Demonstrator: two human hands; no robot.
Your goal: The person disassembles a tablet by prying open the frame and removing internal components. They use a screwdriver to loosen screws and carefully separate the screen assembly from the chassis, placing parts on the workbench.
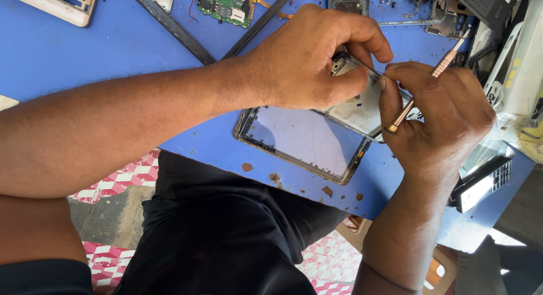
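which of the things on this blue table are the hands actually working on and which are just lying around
In use: left hand pinching the white panel; right hand holding the copper tool; glass frame underneath.

Lying about: green circuit board, black strips, keypad phone, beige casing.

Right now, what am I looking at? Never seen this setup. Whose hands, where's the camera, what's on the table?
One picture, from a camera worn on the person's head, looking down at their own two bare hands over a blue table. The left hand pinches a small flat phone part at its top edge. The right hand grips a thin copper-coloured tool. Under them lies a dark-rimmed screen frame. Also there: a green circuit board, black strips, a keypad phone.
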